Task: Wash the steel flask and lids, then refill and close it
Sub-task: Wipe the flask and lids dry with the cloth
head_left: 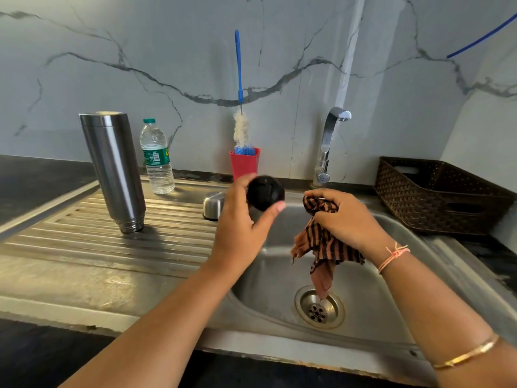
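Pinching the black lid, the left hand is holding it just left of the right hand, which is clutching a striped cloth, with the inverted steel flask standing well to its left.

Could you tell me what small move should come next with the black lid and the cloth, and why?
Probably bring the striped cloth in the right hand onto the black lid that the left hand holds over the sink, to wipe it; they are apart.
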Action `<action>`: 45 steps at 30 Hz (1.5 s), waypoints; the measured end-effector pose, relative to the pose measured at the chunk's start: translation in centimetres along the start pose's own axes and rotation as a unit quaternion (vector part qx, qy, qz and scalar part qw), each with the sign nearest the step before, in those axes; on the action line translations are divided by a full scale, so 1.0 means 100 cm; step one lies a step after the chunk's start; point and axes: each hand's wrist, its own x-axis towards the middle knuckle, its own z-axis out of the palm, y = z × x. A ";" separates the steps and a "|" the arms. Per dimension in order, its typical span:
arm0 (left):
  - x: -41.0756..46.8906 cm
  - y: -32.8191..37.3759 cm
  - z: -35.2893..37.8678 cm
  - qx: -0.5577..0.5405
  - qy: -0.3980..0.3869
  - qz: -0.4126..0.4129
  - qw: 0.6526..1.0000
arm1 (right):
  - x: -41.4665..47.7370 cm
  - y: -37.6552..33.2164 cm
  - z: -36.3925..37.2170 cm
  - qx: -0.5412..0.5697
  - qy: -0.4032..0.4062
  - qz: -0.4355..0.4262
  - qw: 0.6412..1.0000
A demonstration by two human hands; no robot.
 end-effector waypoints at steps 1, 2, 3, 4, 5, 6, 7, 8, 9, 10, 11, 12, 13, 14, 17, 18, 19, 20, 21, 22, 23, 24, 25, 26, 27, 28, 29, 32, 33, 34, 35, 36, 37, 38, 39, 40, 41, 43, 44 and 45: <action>0.001 0.002 0.000 0.002 0.023 0.028 0.999 | 0.001 0.001 -0.001 0.003 0.008 0.002 1.000; 0.002 -0.001 0.000 0.021 -0.003 0.024 0.999 | 0.001 0.002 -0.001 0.007 0.016 0.004 1.000; 0.001 -0.005 0.000 0.064 -0.073 -0.028 0.995 | 0.002 0.003 -0.001 0.012 0.021 0.005 1.000; -0.002 -0.012 0.002 0.127 -0.166 -0.105 0.972 | 0.001 0.003 -0.002 0.014 0.021 0.007 1.000; -0.005 -0.018 0.002 0.181 -0.234 -0.167 0.941 | 0.001 0.002 -0.002 0.014 0.020 0.008 1.000; -0.006 -0.024 0.001 0.203 -0.247 -0.195 0.927 | 0.000 0.002 -0.001 0.012 0.016 0.010 1.000; -0.004 -0.027 -0.002 0.196 -0.214 -0.208 0.934 | -0.001 0.002 -0.001 0.008 0.012 0.010 1.000; 0.000 -0.028 -0.006 0.166 -0.168 -0.216 0.947 | -0.001 0.002 0.000 0.006 0.011 0.012 1.000; 0.005 -0.029 -0.011 0.136 -0.139 -0.228 0.954 | -0.001 0.003 0.000 0.005 0.010 0.013 1.000; 0.010 -0.031 -0.016 0.114 -0.138 -0.236 0.955 | -0.001 0.003 0.001 0.006 0.007 0.014 1.000; 0.013 -0.033 -0.020 0.099 -0.150 -0.241 0.954 | -0.001 0.003 0.002 0.006 0.004 0.015 1.000; 0.017 -0.037 -0.025 0.091 -0.155 -0.243 0.953 | 0.000 0.004 0.003 0.006 -0.001 0.016 1.000; 0.020 -0.040 -0.031 0.092 -0.148 -0.248 0.953 | 0.000 0.004 0.003 0.006 -0.003 0.015 1.000; 0.024 -0.044 -0.038 0.098 -0.131 -0.256 0.953 | -0.001 0.005 0.003 0.007 -0.004 0.015 1.000; 0.039 -0.053 -0.068 0.146 -0.076 -0.273 0.948 | -0.001 0.007 0.003 0.006 -0.005 0.011 1.000; 0.043 -0.059 -0.078 0.155 -0.063 -0.277 0.946 | 0.000 0.007 0.003 0.005 -0.005 0.010 1.000; 0.044 -0.063 -0.088 0.165 -0.057 -0.280 0.944 | 0.000 0.007 0.002 0.003 -0.005 0.009 1.000; 0.043 -0.069 -0.097 0.178 -0.054 -0.285 0.940 | 0.000 0.007 0.003 0.004 -0.005 0.008 1.000; 0.040 -0.075 -0.104 0.194 -0.054 -0.287 0.936 | 0.000 0.007 0.003 0.003 -0.005 0.006 1.000; 0.037 -0.080 -0.110 0.208 -0.054 -0.291 0.932 | 0.000 0.007 0.004 0.003 -0.005 0.005 1.000; 0.034 -0.086 -0.113 0.216 -0.054 -0.295 0.929 | 0.000 0.007 0.005 0.001 -0.005 0.004 1.000; 0.031 -0.091 -0.116 0.217 -0.050 -0.299 0.928 | 0.000 0.006 0.006 -0.001 -0.004 0.004 1.000; 0.030 -0.095 -0.117 0.214 -0.046 -0.303 0.928 | 0.000 0.006 0.007 -0.002 -0.004 0.004 1.000; 0.029 -0.099 -0.117 0.208 -0.043 -0.305 0.928 | 0.000 0.006 0.008 0.000 -0.005 0.005 1.000; 0.029 -0.101 -0.117 0.204 -0.041 -0.308 0.928 | 0.000 0.006 0.009 0.001 -0.007 0.005 1.000; 0.029 -0.103 -0.116 0.203 -0.041 -0.309 0.928 | 0.000 0.007 0.010 0.002 -0.009 0.005 1.000; 0.029 -0.104 -0.115 0.205 -0.044 -0.310 0.927 | 0.000 0.007 0.011 0.003 -0.009 0.006 1.000; 0.030 -0.109 -0.114 0.206 -0.059 -0.323 0.922 | 0.000 0.008 0.012 0.006 -0.005 0.009 1.000; 0.030 -0.110 -0.113 0.207 -0.063 -0.328 0.920 | 0.000 0.008 0.012 0.007 -0.005 0.010 1.000; 0.030 -0.111 -0.114 0.211 -0.070 -0.330 0.917 | 0.000 0.008 0.012 0.007 -0.006 0.010 1.000; 0.030 -0.111 -0.114 0.218 -0.080 -0.330 0.915 | 0.000 0.008 0.012 0.006 -0.007 0.010 1.000; 0.031 -0.111 -0.114 0.225 -0.091 -0.329 0.912 | 0.000 0.007 0.012 0.005 -0.007 0.010 1.000; 0.031 -0.111 -0.114 0.231 -0.101 -0.328 0.910 | 0.000 0.007 0.012 0.003 -0.008 0.011 1.000; 0.030 -0.110 -0.114 0.236 -0.108 -0.327 0.909 | 0.000 0.007 0.012 0.002 -0.009 0.013 1.000; 0.030 -0.109 -0.114 0.240 -0.112 -0.325 0.908 | -0.001 0.007 0.012 0.002 -0.010 0.015 1.000; 0.030 -0.109 -0.114 0.244 -0.115 -0.322 0.908 | -0.001 0.006 0.012 0.003 -0.011 0.018 1.000; 0.030 -0.109 -0.114 0.250 -0.118 -0.318 0.907 | -0.001 0.006 0.012 0.004 -0.011 0.020 1.000; 0.029 -0.107 -0.115 0.264 -0.120 -0.309 0.906 | -0.002 0.005 0.012 0.008 -0.009 0.022 1.000; 0.029 -0.106 -0.115 0.270 -0.117 -0.304 0.906 | -0.001 0.005 0.012 0.009 -0.007 0.022 1.000; 0.028 -0.104 -0.114 0.279 -0.113 -0.300 0.905 | -0.002 0.005 0.012 0.009 -0.007 0.022 1.000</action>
